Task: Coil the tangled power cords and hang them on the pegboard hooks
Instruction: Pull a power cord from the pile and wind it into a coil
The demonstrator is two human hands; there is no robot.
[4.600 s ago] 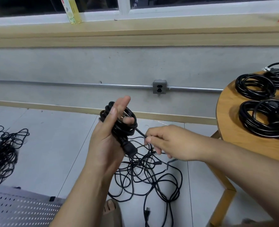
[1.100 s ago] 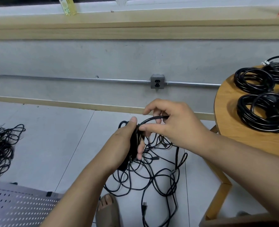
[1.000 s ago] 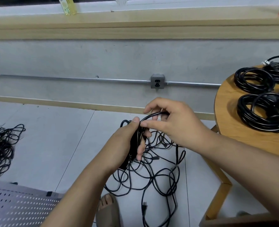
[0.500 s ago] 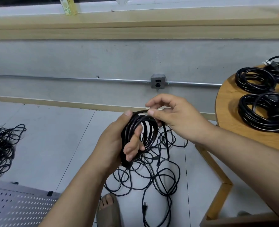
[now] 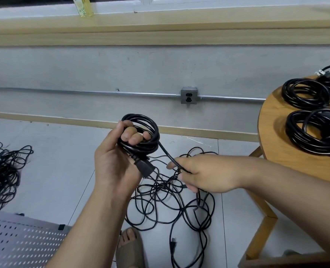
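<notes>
A coil of black power cord (image 5: 148,130) is gripped in the left hand (image 5: 114,165) at the centre of the frame, with the fingers curled through its loops and the thumb pressed against its upper left side. The cord's connector end (image 5: 145,168) is seen hanging against the palm. A loose run of the same cord (image 5: 166,151) is pinched in the right hand (image 5: 204,175), just below and to the right of the coil. Beneath both hands, a tangle of cord (image 5: 170,206) is spread on the floor tiles in the lower middle. A second tangled heap (image 5: 3,175) is seen at the left edge. Coiled cords (image 5: 305,93) are laid on the round wooden table (image 5: 272,144) at the right edge. The pegboard (image 5: 21,242) is seen in the lower left corner.
</notes>
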